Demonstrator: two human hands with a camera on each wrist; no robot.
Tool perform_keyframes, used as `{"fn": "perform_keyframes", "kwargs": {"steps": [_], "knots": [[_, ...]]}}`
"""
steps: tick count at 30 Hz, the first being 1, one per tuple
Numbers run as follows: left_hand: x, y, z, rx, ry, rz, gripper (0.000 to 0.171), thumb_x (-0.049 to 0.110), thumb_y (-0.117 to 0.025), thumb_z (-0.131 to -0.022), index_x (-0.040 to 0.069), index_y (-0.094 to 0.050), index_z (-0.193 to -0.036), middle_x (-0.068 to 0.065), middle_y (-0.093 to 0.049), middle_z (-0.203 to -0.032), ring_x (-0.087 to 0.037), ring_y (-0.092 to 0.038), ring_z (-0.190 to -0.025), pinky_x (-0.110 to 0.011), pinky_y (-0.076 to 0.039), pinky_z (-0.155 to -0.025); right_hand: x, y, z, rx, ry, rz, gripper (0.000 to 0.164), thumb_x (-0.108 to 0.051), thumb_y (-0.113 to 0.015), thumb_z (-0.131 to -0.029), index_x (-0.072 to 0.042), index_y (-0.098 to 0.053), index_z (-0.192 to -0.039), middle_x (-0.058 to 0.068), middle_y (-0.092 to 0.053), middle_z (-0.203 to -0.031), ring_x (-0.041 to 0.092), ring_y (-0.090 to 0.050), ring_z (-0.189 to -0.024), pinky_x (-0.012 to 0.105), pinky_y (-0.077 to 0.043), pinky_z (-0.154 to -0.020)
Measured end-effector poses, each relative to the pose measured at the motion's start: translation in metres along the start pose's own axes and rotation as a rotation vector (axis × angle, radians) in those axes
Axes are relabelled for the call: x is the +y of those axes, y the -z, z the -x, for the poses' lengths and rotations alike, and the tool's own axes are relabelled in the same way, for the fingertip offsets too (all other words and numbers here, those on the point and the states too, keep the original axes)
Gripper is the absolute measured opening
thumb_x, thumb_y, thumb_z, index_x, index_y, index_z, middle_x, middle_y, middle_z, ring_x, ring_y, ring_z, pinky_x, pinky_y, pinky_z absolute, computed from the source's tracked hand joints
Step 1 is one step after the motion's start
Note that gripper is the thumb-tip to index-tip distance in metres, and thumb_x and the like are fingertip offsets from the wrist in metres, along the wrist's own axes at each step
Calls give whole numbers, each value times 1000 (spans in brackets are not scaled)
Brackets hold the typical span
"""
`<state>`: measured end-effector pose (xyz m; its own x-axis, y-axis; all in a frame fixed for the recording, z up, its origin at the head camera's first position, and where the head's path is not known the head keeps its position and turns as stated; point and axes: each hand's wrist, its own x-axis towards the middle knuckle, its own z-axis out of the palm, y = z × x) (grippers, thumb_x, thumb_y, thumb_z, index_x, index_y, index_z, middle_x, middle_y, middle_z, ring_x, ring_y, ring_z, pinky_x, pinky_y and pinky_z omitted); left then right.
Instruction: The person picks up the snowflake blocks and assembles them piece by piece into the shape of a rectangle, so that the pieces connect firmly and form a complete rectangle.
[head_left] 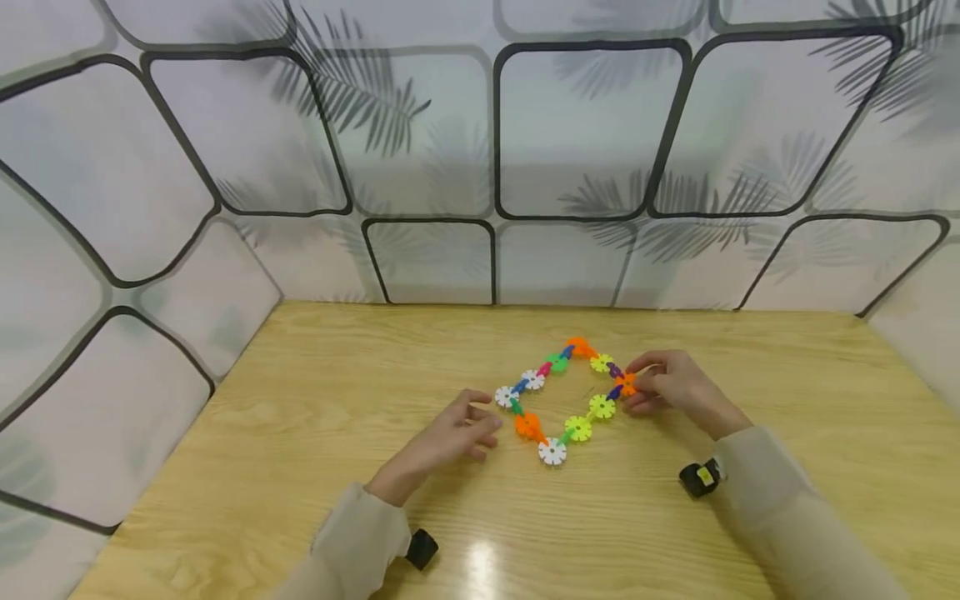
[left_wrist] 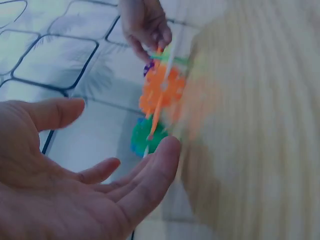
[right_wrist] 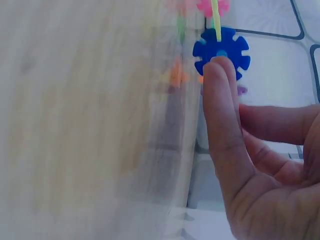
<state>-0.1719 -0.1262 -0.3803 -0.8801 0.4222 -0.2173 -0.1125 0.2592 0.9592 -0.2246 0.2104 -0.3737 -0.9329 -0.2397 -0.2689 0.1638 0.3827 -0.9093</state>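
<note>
A closed ring of interlocking plastic snowflake discs (head_left: 577, 429) lies on the table, in white, yellow, orange, green, blue, pink and purple. At its right corner my right hand (head_left: 675, 387) pinches an orange snowflake disc (head_left: 626, 383) by the edge. Seen from the right wrist, a blue snowflake disc (right_wrist: 225, 47) stands just past those fingertips. My left hand (head_left: 461, 433) hovers beside the ring's left corner, near a white snowflake disc (head_left: 507, 396), its thumb and fingers spread with nothing between them. In the left wrist view a green disc (left_wrist: 145, 135) is beyond the left fingers.
The wooden table (head_left: 300, 433) runs back to a patterned curtain (head_left: 420, 167) with leaf prints and dark outlines, which also closes off the left side. Each sleeve cuff carries a small black wrist device (head_left: 699, 478).
</note>
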Motion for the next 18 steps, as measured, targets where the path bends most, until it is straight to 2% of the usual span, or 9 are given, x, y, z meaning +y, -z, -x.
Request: {"fn": "perform_keyframes", "kwargs": {"steps": [2,5,9,14,18], "knots": [[-2,-5,-1,-44,-6,21,53,17,-52,-107,-8,-30,-148,-29,-46,-139,-38,-58,-117,-45,-54,-92,2,0,0,5,0,16,32,11,-43,-99,25,-42,-128,23,-67,-95,22,-73,-76,35,-61,-69],[-2,-9,-5,-53,-19,29,52,18,-50,-107,-7,-32,-149,-30,-41,-145,-41,-53,-125,-47,-51,-97,4,-4,2,-26,2,63,25,11,-43,-99,23,-45,-120,20,-69,-90,23,-72,-74,35,-61,-67],[-2,-7,-12,-13,-24,7,49,22,-46,-109,-6,-36,-148,-29,-42,-147,-43,-50,-130,-49,-48,-101,5,-13,10,-95,5,121,18,6,-46,-102,19,-50,-115,15,-69,-83,24,-71,-69,35,-60,-65],[-2,-1,-20,54,-20,11,47,25,-43,-111,-5,-40,-146,-28,-43,-148,-42,-49,-131,-48,-47,-103,4,-23,20,-161,50,150,21,1,-50,-104,17,-55,-116,12,-65,-77,23,-67,-66,35,-60,-62],[-3,1,-24,49,-12,14,48,25,-43,-110,-4,-40,-148,-26,-40,-152,-40,-45,-135,-49,-44,-106,5,-26,23,-198,91,155,24,-2,-51,-104,17,-56,-118,11,-64,-77,23,-66,-67,34,-59,-61]]}}
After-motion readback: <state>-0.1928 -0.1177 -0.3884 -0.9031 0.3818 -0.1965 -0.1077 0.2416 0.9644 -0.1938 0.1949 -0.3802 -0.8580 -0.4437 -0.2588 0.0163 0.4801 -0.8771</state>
